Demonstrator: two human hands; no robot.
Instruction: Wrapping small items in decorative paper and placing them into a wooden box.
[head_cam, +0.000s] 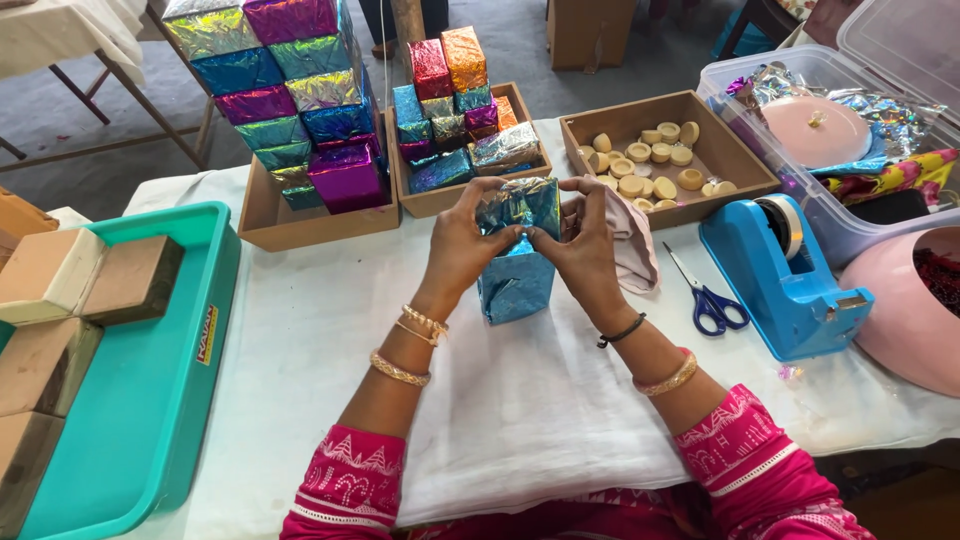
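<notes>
A block wrapped in shiny blue foil (517, 282) stands upright on the white cloth in the middle of the table. My left hand (462, 242) and my right hand (585, 245) both pinch the loose foil at its top end, thumbs meeting at the fold. A pale pink cloth (634, 240) sits under my right hand's fingers.
A teal tray (150, 390) with plain wooden blocks lies at the left. Two wooden boxes hold stacked foil-wrapped blocks (300, 100); a third box (668, 150) holds small round discs. Blue-handled scissors (705, 295), a blue tape dispenser (790, 280), a clear bin and pink bowl are at the right.
</notes>
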